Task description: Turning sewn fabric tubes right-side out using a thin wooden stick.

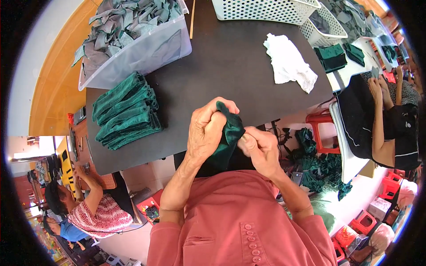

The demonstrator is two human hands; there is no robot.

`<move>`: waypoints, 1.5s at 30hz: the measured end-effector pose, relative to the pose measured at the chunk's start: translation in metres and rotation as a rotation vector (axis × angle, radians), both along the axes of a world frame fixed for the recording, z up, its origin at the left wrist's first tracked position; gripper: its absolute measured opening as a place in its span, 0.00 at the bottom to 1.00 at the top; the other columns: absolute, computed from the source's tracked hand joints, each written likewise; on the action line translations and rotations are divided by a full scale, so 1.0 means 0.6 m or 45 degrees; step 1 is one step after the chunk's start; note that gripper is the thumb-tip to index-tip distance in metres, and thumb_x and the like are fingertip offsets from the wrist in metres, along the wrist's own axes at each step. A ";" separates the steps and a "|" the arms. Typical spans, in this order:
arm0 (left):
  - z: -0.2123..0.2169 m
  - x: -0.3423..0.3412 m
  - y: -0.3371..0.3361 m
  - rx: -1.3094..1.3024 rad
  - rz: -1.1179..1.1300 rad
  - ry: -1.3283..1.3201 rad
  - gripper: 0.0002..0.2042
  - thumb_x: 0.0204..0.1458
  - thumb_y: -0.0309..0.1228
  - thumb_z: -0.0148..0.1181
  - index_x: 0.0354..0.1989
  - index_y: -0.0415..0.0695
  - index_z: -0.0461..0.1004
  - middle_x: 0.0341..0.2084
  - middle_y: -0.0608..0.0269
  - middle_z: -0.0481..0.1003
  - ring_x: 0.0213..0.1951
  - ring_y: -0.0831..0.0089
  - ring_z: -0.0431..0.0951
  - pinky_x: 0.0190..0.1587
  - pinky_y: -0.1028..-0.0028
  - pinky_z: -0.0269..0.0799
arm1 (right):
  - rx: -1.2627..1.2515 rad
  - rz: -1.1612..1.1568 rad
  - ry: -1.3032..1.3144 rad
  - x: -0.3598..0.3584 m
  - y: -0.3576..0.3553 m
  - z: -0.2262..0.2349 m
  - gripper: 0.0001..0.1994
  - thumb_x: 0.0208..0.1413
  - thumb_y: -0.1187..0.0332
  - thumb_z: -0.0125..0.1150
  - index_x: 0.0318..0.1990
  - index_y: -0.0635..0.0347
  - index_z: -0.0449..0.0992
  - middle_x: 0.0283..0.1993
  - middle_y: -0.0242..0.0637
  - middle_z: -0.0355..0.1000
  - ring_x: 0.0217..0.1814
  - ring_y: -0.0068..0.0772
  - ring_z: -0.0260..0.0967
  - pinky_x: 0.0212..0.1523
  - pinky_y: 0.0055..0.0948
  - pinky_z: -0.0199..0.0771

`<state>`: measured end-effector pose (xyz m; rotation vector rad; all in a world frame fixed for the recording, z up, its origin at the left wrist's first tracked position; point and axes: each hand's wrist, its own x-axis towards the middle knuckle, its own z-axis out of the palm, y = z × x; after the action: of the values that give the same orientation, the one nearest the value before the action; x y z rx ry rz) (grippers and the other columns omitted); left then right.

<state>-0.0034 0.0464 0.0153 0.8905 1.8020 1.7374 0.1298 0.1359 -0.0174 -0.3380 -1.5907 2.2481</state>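
Note:
A dark green velvet cloth piece point(232, 131) is stretched between my two hands, just in front of my body at the table's near edge. My left hand point(205, 131) is closed round its upper end, and a little of the fabric pokes out above the fist. With thumb and fingers pinched, my right hand point(262, 148) grips the cloth's right side. The lower part of the piece hangs down toward my lap. To the left, folded green velvet pieces point(126, 113) lie in a neat stack on the dark table point(199, 62).
A translucent bin point(151, 60) heaped with grey-green cloth pieces stands at the far left. A white perforated basket point(262, 12) sits at the back, with a crumpled white cloth point(290, 64) nearer. Red stools point(320, 128) and co-workers point(100, 206) flank the table.

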 end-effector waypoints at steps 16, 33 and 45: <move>-0.023 -0.028 0.007 0.384 -0.418 0.466 0.10 0.38 0.17 0.51 0.31 0.38 0.71 0.24 0.62 0.71 0.35 0.64 0.73 0.47 0.67 0.64 | 1.067 -0.595 0.113 0.010 0.004 -0.022 0.12 0.45 0.81 0.62 0.40 0.64 0.77 0.28 0.38 0.71 0.25 0.27 0.66 0.24 0.23 0.66; -0.012 0.022 -0.010 -0.022 -0.276 0.803 0.01 0.40 0.19 0.49 0.22 0.37 0.65 0.23 0.53 0.66 0.26 0.59 0.68 0.40 0.66 0.65 | -0.545 0.036 0.097 0.022 0.033 0.081 0.12 0.62 0.67 0.50 0.28 0.63 0.67 0.19 0.22 0.54 0.18 0.12 0.45 0.17 0.18 0.45; 0.042 -0.019 -0.024 -0.141 -0.300 -0.023 0.10 0.44 0.19 0.42 0.33 0.35 0.71 0.21 0.61 0.70 0.23 0.75 0.69 0.28 0.75 0.65 | 0.686 -0.199 -0.029 0.020 0.007 0.035 0.07 0.55 0.74 0.57 0.38 0.70 0.73 0.22 0.35 0.64 0.21 0.22 0.59 0.22 0.21 0.60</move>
<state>-0.0148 0.0318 0.0403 0.9938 1.6883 1.4800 0.1420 0.1400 0.0036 -0.3227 -2.0187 1.6239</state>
